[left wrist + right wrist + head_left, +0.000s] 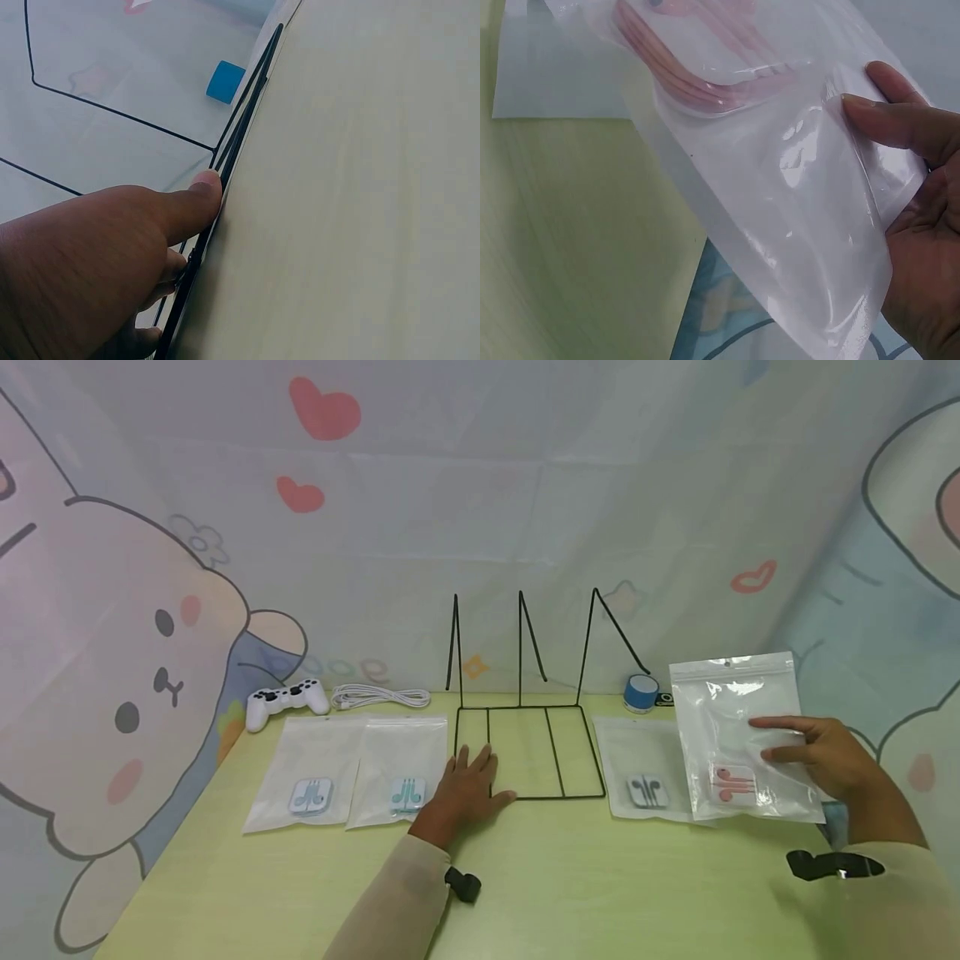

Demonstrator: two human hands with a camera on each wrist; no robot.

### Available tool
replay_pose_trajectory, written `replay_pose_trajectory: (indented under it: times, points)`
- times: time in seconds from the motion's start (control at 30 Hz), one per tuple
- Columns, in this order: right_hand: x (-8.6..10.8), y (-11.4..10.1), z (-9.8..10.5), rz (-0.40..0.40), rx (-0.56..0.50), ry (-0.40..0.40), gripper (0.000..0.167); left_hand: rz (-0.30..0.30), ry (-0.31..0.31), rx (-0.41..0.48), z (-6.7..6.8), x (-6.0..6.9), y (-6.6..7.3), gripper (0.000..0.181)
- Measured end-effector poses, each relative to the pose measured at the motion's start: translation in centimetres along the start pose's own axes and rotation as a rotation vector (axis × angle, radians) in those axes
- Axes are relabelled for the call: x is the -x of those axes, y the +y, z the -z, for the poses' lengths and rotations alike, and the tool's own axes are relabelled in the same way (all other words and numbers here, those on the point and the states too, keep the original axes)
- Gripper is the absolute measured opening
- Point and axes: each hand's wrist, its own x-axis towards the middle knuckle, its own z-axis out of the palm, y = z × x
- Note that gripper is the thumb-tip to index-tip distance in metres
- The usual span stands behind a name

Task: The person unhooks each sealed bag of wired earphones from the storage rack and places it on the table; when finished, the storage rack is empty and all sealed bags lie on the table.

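My right hand point(832, 758) pinches the right edge of a white zip bag point(693, 718) between thumb and fingers, raised at the table's right side. Pink earphones point(735, 785) in a square case show through its front; in the right wrist view their pink case point(697, 82) sits near the top. With fingers spread, my left hand point(467, 795) rests on the front left corner of a black wire rack point(555, 752). In the left wrist view the thumb point(196, 201) touches the rack's wire. Partly behind the raised bag lies another bag point(613, 747) with dark earphones point(648, 792).
Two bags with blue earphones point(311, 795) and teal earphones point(407, 793) lie left of the rack. Behind them are a white game controller point(287, 700) and a coiled white cable point(381, 696). A blue cylinder point(641, 692) stands right of the rack, before a cartoon-printed cloth point(465, 485).
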Motion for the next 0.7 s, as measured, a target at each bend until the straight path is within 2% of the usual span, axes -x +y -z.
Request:
replay_pose_trajectory:
  times: [0.33, 0.47, 0.7]
  points:
    - [-0.4, 2.2, 1.7, -0.079, 0.007, -0.029, 0.05, -0.002, 0.005, -0.004, 0.0, 0.2, 0.1, 0.083]
    - [-0.6, 2.8, 1.6, -0.105, -0.035, -0.031, 0.05, -0.004, 0.008, -0.003, -0.1, 0.2, 0.1, 0.083]
    - [-1.4, 3.2, 1.2, -0.106, 0.01, -0.036, 0.054, 0.0, 0.008, 0.003, 0.0, 0.3, 0.1, 0.084]
